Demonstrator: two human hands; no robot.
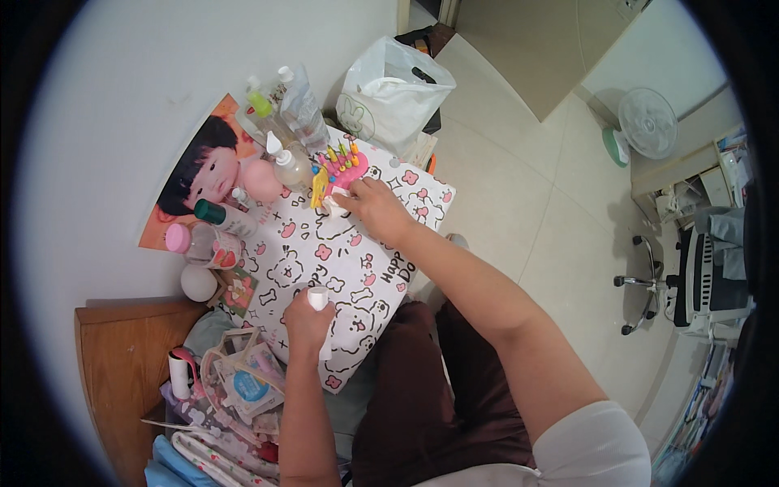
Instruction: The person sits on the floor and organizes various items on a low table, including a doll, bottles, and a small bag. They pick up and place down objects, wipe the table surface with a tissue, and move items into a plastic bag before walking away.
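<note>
My left hand [309, 322] is closed around a small white roll [317, 297], over the near part of a table with a cartoon-print cover [295, 243]; a white strip hangs below that hand. At the table's far side my right hand [374, 207] pinches a crumpled white tissue or cloth [335, 204] between thumb and fingers. Just beyond it is a pink toy-like stand [348, 175] with colourful pegs, and a yellow piece [319, 185] lies against its left side. A clear pump bottle [293, 170] stands left of the stand.
Along the wall are a pink-capped jar [210, 245], a green-capped bottle [225, 217], a pink balloon-like ball [261, 181], a white ball [198, 283] and a poster [210, 164]. A white plastic bag [389, 97] stands beyond the table. A clear bag of items [243, 377] sits lower left.
</note>
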